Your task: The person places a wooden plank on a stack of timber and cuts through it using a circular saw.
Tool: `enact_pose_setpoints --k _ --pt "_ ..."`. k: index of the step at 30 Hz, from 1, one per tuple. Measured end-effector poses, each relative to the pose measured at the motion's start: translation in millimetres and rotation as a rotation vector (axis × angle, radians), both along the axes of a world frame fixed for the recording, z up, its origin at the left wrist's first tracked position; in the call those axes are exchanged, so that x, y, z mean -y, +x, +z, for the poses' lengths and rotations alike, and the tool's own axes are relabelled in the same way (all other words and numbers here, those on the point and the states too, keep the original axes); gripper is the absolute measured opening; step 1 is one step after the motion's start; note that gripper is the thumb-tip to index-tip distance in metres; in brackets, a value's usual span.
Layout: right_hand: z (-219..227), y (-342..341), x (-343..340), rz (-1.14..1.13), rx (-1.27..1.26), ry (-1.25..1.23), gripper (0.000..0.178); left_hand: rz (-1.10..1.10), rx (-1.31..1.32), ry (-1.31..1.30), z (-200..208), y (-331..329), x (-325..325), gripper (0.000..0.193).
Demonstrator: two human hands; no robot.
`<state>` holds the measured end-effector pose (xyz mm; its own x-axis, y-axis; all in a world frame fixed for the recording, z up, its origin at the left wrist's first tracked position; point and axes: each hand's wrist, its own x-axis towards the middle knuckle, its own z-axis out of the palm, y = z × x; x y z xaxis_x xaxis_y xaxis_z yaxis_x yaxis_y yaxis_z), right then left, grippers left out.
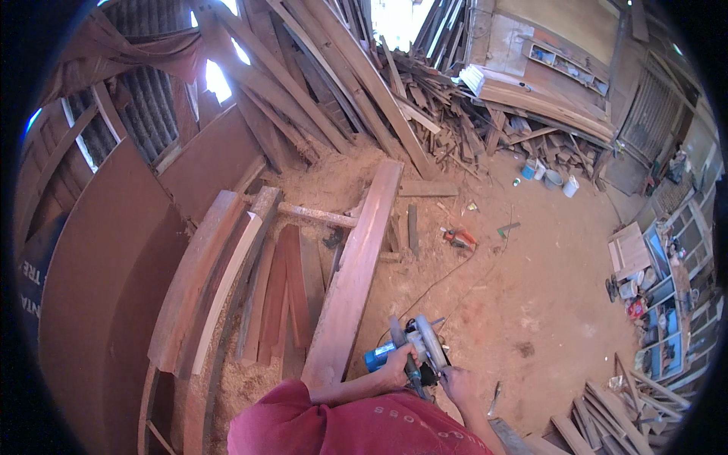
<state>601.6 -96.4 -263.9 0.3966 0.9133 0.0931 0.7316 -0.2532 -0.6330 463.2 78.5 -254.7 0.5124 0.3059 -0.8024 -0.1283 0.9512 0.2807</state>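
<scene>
A blue and grey circular saw point(430, 343) is held just in front of my body, with its round guard and flat base plate turned upward. My left hand point(400, 361) is closed round its dark handle, beside the blue motor housing. At the saw's lower right edge my right hand point(456, 381) grips it near the base plate; the fingertips are partly hidden. Left of the saw, a long reddish plank point(355, 280) lies across supports, apart from both hands.
More thick boards point(199, 280) rest on the left over sawdust. An orange power tool point(459, 239) with a cord lies on the dirt floor ahead. Scrap wood is heaped at the back, near buckets point(553, 180). Planks point(572, 432) lie at lower right, by a cluttered blue shelf point(667, 334).
</scene>
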Motion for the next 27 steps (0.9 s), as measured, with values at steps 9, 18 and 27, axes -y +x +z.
enact_pose_setpoints --k 9,18,27 --pt "34 -19 2 -0.539 -1.501 -0.399 0.046 0.055 -0.008 0.027 -7 -18 14 0.011" --pt "-21 0 24 -0.039 0.103 0.135 0.015 0.030 0.289 -0.086 3 -27 -1 0.015" --pt "-149 -2 101 -1.410 -0.944 0.154 0.012 0.265 0.152 -0.010 16 -39 -6 0.010"
